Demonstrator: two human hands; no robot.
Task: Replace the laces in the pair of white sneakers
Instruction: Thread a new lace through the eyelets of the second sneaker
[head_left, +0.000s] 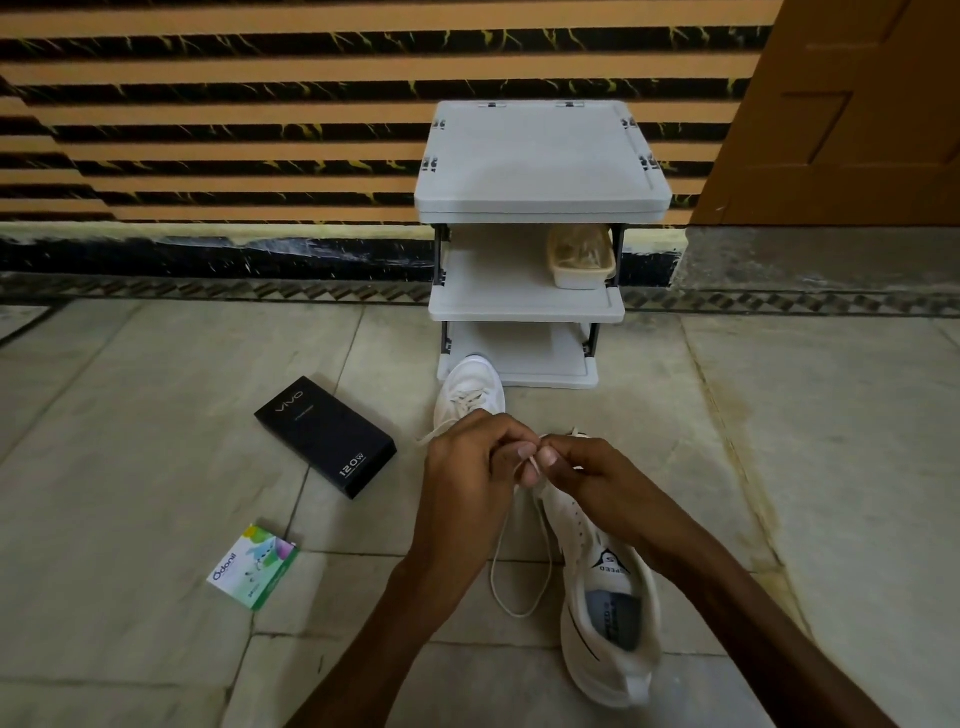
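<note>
A white sneaker lies on the floor tiles with its heel toward me, its toe end hidden under my hands. My left hand and my right hand meet above its front, and both pinch a cream lace. The lace hangs down from my fingers in a long loop beside the shoe. The second white sneaker stands farther away, laced, its toe against the shelf's base; my left hand covers its heel end.
A grey three-tier plastic shelf stands against the striped wall, with a small tray on its middle tier. A black phone box and a small green-white packet lie on the tiles to the left.
</note>
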